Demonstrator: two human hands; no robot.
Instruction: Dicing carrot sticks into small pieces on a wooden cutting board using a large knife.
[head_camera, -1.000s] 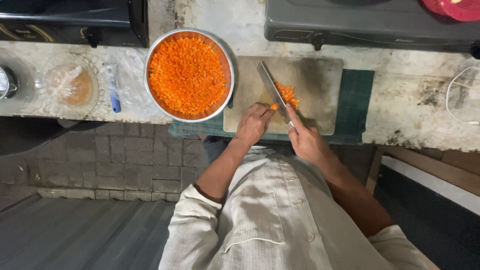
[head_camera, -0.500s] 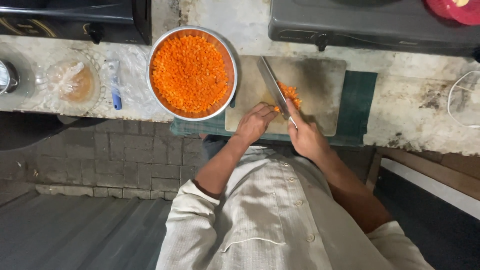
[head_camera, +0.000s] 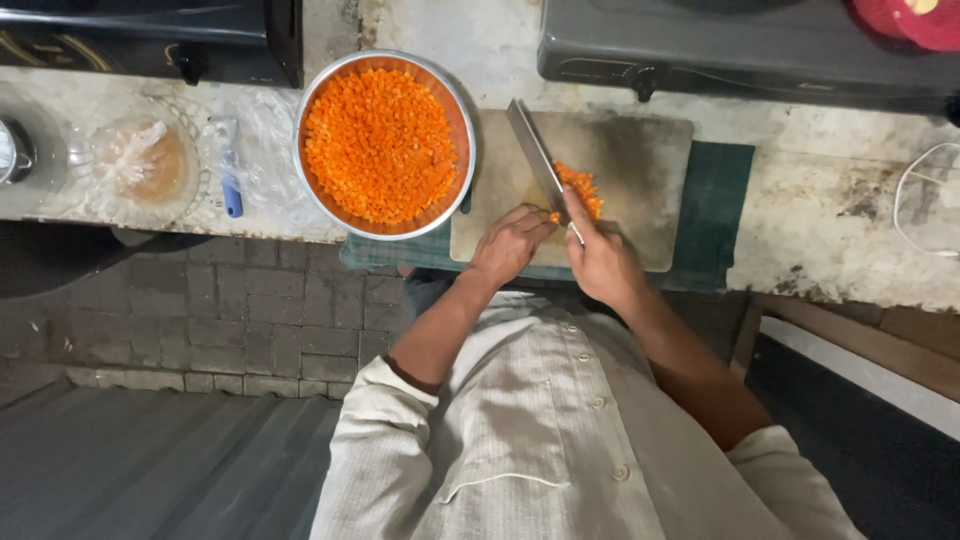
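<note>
My right hand (head_camera: 603, 262) grips the handle of a large kitchen knife (head_camera: 534, 156), whose blade lies slanted across a pale cutting board (head_camera: 640, 170). A small heap of diced carrot (head_camera: 581, 188) sits on the board just right of the blade. My left hand (head_camera: 510, 243) rests at the board's near edge with its fingertips on a last bit of carrot beside the blade. To the left of the board stands a round steel bowl (head_camera: 466, 150) filled with diced carrot.
A dark green cloth (head_camera: 722, 200) lies under the board on a worn stone counter. Two stoves stand along the back. At the left are a glass dish with a plastic bag (head_camera: 140, 160), a blue-handled peeler (head_camera: 229, 170) and a white cable (head_camera: 915, 200) at the far right.
The camera view shifted slightly. The knife and both hands stay over the same spot on the board, with the blade working the carrot pieces.
</note>
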